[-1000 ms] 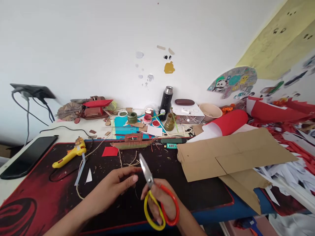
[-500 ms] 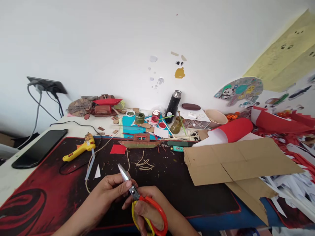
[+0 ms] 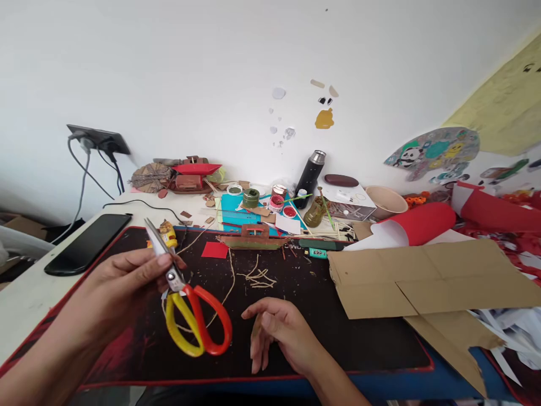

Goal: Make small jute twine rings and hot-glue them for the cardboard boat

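Observation:
My left hand pinches a pair of scissors by the blades near the pivot. Their tips point up and away, and the yellow and red handles hang toward me. My right hand is apart from the scissors, palm sideways over the mat, its fingers loosely spread and holding nothing. Beyond it lie several short pieces of twine. One long twine runs from beside the small model boat down behind the scissors. A red paper piece lies left of the boat. Behind my left hand, the yellow glue gun is mostly hidden.
Cardboard sheets cover the mat's right side, beside rolled red paper. Paint jars, a black flask and a pale bowl stand along the wall. A black phone-like slab lies at the left edge of the table.
The right hand has let go of the scissors' handles. My left hand has carried the scissors to the left, over the glue gun. The view has turned slightly left.

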A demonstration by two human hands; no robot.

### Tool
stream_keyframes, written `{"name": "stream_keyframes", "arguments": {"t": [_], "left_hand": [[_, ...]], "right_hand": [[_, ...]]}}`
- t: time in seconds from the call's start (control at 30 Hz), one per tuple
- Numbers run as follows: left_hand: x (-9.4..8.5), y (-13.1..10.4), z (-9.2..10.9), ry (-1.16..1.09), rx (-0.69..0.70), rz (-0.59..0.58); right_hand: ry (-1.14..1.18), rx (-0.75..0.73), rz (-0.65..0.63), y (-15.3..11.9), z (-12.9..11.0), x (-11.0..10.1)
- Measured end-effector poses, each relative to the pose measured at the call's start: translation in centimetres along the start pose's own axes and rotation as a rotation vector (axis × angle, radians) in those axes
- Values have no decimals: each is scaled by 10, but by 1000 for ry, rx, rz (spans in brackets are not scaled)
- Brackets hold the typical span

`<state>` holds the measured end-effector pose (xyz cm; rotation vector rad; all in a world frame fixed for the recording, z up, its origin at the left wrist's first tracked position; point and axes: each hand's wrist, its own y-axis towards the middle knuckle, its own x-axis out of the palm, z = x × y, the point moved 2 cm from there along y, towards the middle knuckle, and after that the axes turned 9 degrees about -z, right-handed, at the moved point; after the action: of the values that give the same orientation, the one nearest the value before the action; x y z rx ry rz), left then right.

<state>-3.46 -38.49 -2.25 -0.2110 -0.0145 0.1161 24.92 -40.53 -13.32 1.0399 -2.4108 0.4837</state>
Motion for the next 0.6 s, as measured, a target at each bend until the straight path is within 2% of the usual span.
{"name": "stream_keyframes", "arguments": {"t": [0.07,0.13,0.2,0.33,0.43,0.5,0.6], "left_hand": [[11,-2,-10,31,-32,-118],[30,-3,-22,66,-72,-289],[50,-1,-31,69,-73,-366],[79,8,-44,56,-50,-344],[89,15,-47,42,-49,-324],[88,21,-43,25,-49,-289],[69,39,-20,-8,-19,-171]], "right_hand": [[-14,-3,-8,0,3,4],[-29,-15,-4,1,2,9],[-41,-22,16,1,-3,12],[-130,-57,79,-11,-21,5],[-223,16,169,-27,-31,-7],[-275,64,214,-35,-34,-13],[-290,119,153,-39,-32,-17]]}}
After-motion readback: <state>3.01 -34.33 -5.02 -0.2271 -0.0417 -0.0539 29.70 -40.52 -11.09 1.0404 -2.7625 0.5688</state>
